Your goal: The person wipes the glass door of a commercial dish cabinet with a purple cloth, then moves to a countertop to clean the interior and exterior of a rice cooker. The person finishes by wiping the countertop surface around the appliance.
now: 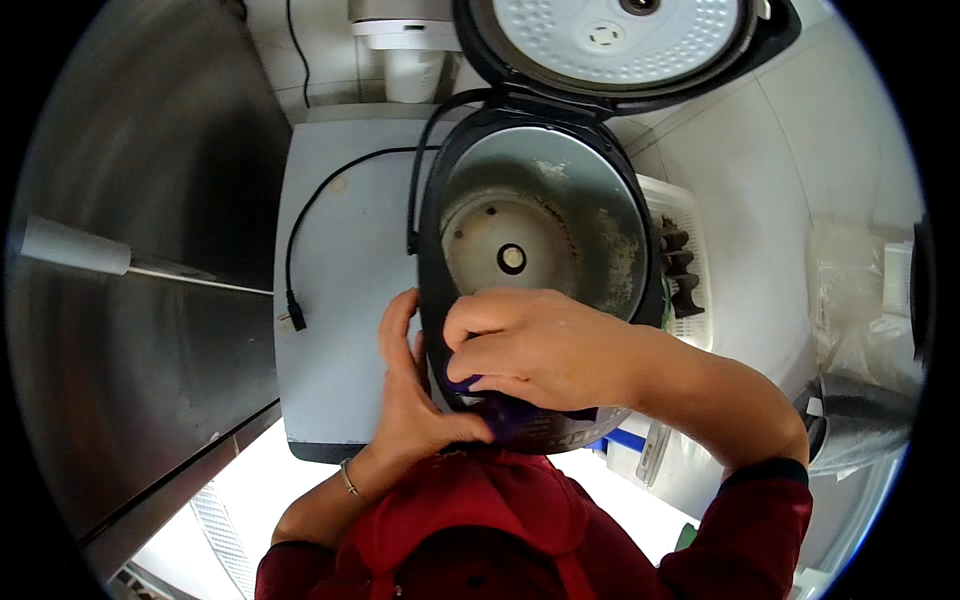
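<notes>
A large black rice cooker [540, 225] stands before me with its lid [615, 45] raised, so its stained metal interior and round centre sensor show. My right hand [540, 349] holds a purple cloth [510, 412] against the cooker's near rim. Spread around the near left side of the cooker is my left hand [420, 390], its thumb at the cloth's edge and its fingers against the outer wall. Part of the cloth is hidden under the right hand. The cooker's black carrying handle [414, 180] hangs on its left side.
The cooker stands on a light-topped surface [345, 375], where a black power cord [292, 247] lies at the left. Stainless steel doors [150, 360] rise further left. Right of the cooker is a white plastic basket [701, 262] holding dark metal parts. Plastic bags [855, 315] are at the far right.
</notes>
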Tool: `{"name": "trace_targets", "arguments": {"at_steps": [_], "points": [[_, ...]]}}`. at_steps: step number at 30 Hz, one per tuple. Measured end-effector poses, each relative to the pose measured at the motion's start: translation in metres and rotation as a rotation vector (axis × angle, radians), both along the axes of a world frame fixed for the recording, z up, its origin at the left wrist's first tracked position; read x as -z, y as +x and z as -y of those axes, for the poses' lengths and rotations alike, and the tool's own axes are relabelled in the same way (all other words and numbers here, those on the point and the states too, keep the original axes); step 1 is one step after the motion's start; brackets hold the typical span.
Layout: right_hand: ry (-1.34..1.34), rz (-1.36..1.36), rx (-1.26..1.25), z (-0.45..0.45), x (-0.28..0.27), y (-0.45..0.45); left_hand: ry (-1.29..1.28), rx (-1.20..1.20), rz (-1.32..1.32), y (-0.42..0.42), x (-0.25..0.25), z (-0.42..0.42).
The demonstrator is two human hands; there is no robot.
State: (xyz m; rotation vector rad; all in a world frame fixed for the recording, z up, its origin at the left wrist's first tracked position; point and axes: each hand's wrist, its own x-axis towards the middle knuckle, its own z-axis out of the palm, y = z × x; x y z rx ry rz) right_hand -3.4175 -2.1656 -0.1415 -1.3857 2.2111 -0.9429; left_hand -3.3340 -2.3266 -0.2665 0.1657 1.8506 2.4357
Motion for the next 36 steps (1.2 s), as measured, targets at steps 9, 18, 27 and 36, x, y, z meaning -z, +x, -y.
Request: {"name": "trace_targets", "arguments": {"at_steps": [9, 18, 27, 36], "points": [[0.004, -0.133, 0.040, 0.030, 0.010, 0.000, -0.216, 0.080, -0.039, 0.004, 0.006, 0.019], [0.096, -0.071, 0.127, 0.005, -0.005, 0.001, -0.237, -0.028, -0.138, 0.008, -0.003, 0.009], [0.320, -0.487, 0.474, 0.053, 0.011, -0.090, -0.147, -0.042, -0.076, 0.010, 0.000, 0.004], [0.119, -0.160, 0.096, 0.013, -0.020, 0.003, -0.153, -0.049, -0.083, 0.011, 0.005, 0.006]]}}
